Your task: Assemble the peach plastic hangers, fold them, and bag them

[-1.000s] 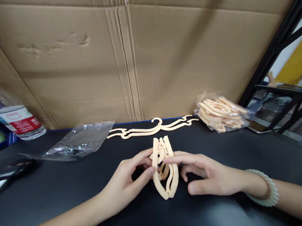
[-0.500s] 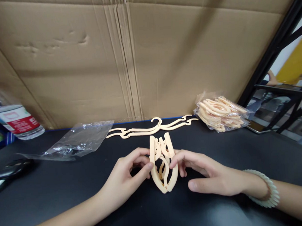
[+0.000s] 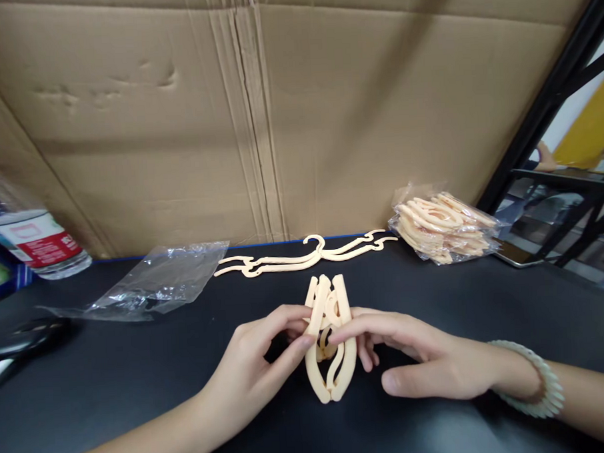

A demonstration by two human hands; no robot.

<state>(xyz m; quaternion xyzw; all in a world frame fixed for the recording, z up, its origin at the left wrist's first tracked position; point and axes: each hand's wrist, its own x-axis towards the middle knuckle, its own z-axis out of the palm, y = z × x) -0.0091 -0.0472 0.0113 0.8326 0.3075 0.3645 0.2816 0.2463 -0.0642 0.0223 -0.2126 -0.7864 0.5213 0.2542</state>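
Note:
A folded cream plastic hanger (image 3: 331, 339) stands on the black table (image 3: 139, 387) in front of me. My left hand (image 3: 258, 368) pinches its left side with fingers and thumb. From the right, my right hand (image 3: 418, 358) presses its fingertips against the hanger's other side; that wrist wears a pale beaded bracelet (image 3: 539, 383). Behind the hands an unfolded cream hanger (image 3: 303, 256) lies flat near the cardboard.
A cardboard wall (image 3: 277, 114) closes the far edge. An empty clear plastic bag (image 3: 154, 283) lies at the left, a bag of folded hangers (image 3: 442, 227) at the right. A water bottle (image 3: 27, 238) and a dark object (image 3: 26, 335) are at the far left. Black shelving (image 3: 555, 175) stands on the right.
Both hands have kept hold of the folded hanger. Its arms spread slightly half a second ago and are now pressed together again.

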